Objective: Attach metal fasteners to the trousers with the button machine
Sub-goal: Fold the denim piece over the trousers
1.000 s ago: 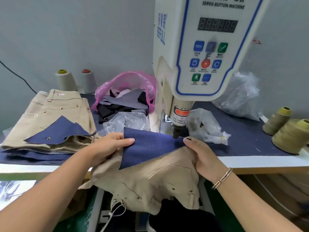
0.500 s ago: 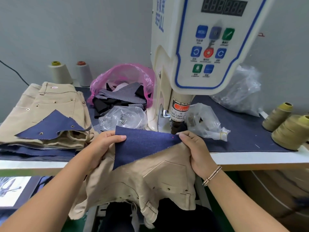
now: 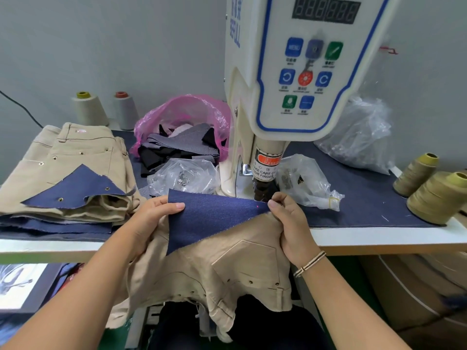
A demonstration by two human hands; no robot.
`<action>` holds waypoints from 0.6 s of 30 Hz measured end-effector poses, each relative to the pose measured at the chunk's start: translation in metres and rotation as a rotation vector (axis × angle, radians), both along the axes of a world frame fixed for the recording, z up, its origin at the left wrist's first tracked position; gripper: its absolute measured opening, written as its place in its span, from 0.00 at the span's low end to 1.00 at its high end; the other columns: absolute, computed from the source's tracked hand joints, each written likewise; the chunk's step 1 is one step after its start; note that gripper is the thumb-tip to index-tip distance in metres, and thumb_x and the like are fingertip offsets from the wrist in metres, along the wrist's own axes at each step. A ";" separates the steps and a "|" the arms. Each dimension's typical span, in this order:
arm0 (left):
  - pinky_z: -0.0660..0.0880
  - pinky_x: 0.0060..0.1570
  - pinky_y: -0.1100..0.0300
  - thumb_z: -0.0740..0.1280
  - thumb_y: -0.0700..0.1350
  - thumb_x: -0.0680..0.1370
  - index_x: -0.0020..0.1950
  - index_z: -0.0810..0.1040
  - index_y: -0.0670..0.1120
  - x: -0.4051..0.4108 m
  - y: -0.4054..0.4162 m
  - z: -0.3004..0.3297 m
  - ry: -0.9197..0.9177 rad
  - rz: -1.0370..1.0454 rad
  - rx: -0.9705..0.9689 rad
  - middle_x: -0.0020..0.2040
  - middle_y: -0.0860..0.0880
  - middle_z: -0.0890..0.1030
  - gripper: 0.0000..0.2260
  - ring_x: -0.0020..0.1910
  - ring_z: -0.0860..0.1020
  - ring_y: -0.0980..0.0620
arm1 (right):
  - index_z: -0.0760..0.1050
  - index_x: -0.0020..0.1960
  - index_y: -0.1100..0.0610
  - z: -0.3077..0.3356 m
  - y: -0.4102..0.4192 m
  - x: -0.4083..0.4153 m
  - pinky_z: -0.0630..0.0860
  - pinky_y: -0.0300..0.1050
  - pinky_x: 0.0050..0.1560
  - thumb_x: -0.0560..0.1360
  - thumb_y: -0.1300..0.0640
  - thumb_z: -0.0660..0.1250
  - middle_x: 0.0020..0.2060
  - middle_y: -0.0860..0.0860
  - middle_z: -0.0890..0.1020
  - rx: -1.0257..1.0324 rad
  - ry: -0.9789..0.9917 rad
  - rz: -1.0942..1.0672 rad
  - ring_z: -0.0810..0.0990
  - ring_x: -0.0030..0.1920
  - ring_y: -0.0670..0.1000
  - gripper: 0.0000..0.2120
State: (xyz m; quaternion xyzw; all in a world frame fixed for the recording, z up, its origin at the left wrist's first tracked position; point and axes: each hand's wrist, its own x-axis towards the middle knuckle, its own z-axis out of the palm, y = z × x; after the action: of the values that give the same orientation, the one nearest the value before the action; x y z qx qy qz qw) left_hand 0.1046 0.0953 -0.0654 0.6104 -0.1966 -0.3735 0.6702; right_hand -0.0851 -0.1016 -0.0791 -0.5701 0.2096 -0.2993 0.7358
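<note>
Now both forearms are reaching in from the bottom corners, converging just in front of the button machine (image 3: 298, 72). The left hand (image 3: 151, 223) is gripping the left edge of the navy fabric patch (image 3: 214, 221), thumb lying flat on top and pointing right, the other fingers tucked underneath with the beige cloth. The right hand (image 3: 290, 226) is pinching the patch's right corner together with the trousers (image 3: 227, 269), fingers curled, knuckles up, wrist wearing a thin bracelet (image 3: 309, 263). That corner is sitting right under the machine's dark punch head (image 3: 261, 189), a tiny red light dot showing on the patch beside the right thumb. The trousers are hanging off the front edge of the surface (image 3: 379, 238), their pocket and belt loops drooping toward the person's lap. Off to the left, a folded beige pair (image 3: 75, 152) is lying on the surface with another navy piece (image 3: 73, 188) on top, already carrying metal eyelets.
</note>
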 end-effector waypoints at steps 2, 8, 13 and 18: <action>0.79 0.36 0.61 0.69 0.44 0.65 0.41 0.84 0.43 0.000 0.000 0.000 0.001 -0.005 -0.011 0.41 0.43 0.84 0.08 0.38 0.83 0.49 | 0.77 0.37 0.44 -0.002 -0.001 -0.001 0.71 0.35 0.37 0.76 0.60 0.65 0.28 0.43 0.73 0.005 -0.007 0.007 0.71 0.31 0.40 0.13; 0.79 0.36 0.61 0.69 0.43 0.65 0.46 0.82 0.40 0.000 0.000 0.000 0.010 -0.001 -0.025 0.41 0.41 0.84 0.12 0.38 0.83 0.48 | 0.76 0.35 0.43 -0.002 -0.002 0.000 0.69 0.38 0.39 0.72 0.55 0.66 0.29 0.44 0.70 0.020 -0.003 0.005 0.69 0.32 0.42 0.09; 0.79 0.36 0.61 0.69 0.43 0.65 0.45 0.82 0.40 0.000 -0.001 0.000 -0.002 -0.012 -0.027 0.41 0.42 0.84 0.11 0.38 0.83 0.48 | 0.76 0.35 0.42 -0.003 -0.002 -0.001 0.70 0.35 0.37 0.77 0.60 0.63 0.28 0.43 0.71 0.015 -0.015 0.024 0.70 0.32 0.41 0.16; 0.77 0.40 0.65 0.71 0.41 0.69 0.47 0.82 0.40 -0.003 -0.003 -0.003 -0.164 -0.042 0.008 0.43 0.45 0.85 0.09 0.42 0.83 0.53 | 0.76 0.36 0.45 -0.003 0.000 -0.004 0.70 0.37 0.37 0.74 0.63 0.64 0.31 0.46 0.73 0.096 -0.071 0.008 0.71 0.35 0.45 0.14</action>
State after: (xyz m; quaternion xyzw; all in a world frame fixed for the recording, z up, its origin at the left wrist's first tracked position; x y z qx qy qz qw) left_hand 0.1017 0.0925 -0.0680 0.6376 -0.2622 -0.3369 0.6412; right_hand -0.0895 -0.1011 -0.0819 -0.5240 0.1954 -0.3060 0.7705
